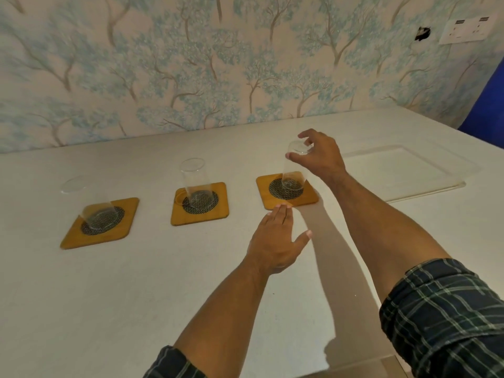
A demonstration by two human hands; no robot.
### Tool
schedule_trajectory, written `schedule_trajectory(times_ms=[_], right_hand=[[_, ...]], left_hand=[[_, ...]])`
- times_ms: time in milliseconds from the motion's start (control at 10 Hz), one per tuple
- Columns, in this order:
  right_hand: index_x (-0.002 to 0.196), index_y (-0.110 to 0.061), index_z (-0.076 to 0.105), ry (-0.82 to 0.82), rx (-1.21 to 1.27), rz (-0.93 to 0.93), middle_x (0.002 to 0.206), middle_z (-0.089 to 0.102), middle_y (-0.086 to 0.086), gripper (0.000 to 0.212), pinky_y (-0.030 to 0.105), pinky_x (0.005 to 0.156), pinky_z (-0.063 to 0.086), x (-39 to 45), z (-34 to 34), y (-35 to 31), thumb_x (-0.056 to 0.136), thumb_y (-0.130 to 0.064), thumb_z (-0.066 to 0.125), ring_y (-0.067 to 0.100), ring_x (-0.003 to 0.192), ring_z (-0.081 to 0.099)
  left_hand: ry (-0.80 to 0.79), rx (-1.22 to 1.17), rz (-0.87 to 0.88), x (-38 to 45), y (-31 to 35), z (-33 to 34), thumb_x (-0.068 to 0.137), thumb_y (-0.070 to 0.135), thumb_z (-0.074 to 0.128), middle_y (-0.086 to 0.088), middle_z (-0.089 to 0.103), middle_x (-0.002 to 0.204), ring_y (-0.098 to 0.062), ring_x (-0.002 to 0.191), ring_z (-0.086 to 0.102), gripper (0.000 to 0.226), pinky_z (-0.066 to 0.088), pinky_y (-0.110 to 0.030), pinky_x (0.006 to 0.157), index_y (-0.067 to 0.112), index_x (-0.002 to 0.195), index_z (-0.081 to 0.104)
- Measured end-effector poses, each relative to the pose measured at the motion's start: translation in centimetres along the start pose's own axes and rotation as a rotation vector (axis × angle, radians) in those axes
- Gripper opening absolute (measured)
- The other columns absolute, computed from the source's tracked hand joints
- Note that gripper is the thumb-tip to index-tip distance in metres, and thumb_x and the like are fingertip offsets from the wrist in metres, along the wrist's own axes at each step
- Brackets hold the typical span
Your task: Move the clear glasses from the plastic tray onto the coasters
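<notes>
Gripping the rim of the third clear glass (pixel 293 167) from above, the right hand (pixel 317 156) holds it upright on the rightmost coaster (pixel 275 199), long axis vertical. At 6 o'clock of that coaster, the left hand (pixel 275 238) lies flat and spread, fingertips (pixel 282 207) touching its near edge. The plastic tray (pixel 409 173) sits at 3 o'clock on the tabletop (pixel 136 282), holding no glass. The release looks like the remaining move.

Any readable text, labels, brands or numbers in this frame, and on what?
None can be read.
Wall socket plate: two small dark marks along its top edge, too blurred to read.
Glasses, coasters and plastic tray: no print visible.
</notes>
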State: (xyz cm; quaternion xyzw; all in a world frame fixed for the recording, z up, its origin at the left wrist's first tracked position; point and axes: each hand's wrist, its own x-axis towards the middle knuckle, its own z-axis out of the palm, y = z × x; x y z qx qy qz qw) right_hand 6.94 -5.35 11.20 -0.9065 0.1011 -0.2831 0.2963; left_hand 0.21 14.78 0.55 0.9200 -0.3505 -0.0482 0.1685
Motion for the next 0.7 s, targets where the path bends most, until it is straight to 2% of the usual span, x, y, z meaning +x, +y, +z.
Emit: schedule_trajectory(times_ms=[400, 600, 700], right_hand=[[0.121, -0.023, 0.065, -0.040, -0.116, -0.013, 0.117, 0.064, 0.003, 0.060, 0.033, 0.082, 0.049, -1.0, 2.0, -2.4, 0.073, -0.055, 0.078, 0.020, 0.106, 0.060], [0.128, -0.023, 0.061, -0.026, -0.144, -0.019, 0.125, 0.059, 0.006, 0.060, 0.038, 0.087, 0.049, -1.4, 2.5, -2.3, 0.079, -0.054, 0.074, 0.027, 0.112, 0.059], [0.142, -0.020, 0.051, 0.131, -0.296, -0.115, 0.144, 0.049, 0.013, 0.072, 0.047, 0.102, 0.042, -2.7, 3.0, -3.1, 0.084, -0.059, 0.068, 0.034, 0.128, 0.049]], left_hand=[[-0.033, 0.058, -0.133, -5.1, -5.7, -2.8, 0.096, 0.077, 0.016, -0.001, -0.013, 0.172, -0.017, 0.157, -0.013, 0.094, -0.007, -0.034, 0.125, 0.016, 0.163, -0.009], [-0.002, 0.036, -0.192, -7.3, -8.6, -3.7, 0.096, 0.076, 0.017, -0.002, -0.011, 0.172, -0.018, 0.158, -0.010, 0.094, -0.001, -0.039, 0.128, 0.015, 0.163, -0.007], [-0.005, 0.058, -0.180, -8.2, -9.4, -3.6, 0.096, 0.076, 0.015, -0.002, -0.010, 0.172, -0.019, 0.158, -0.009, 0.093, -0.001, -0.039, 0.128, 0.015, 0.164, -0.005]])
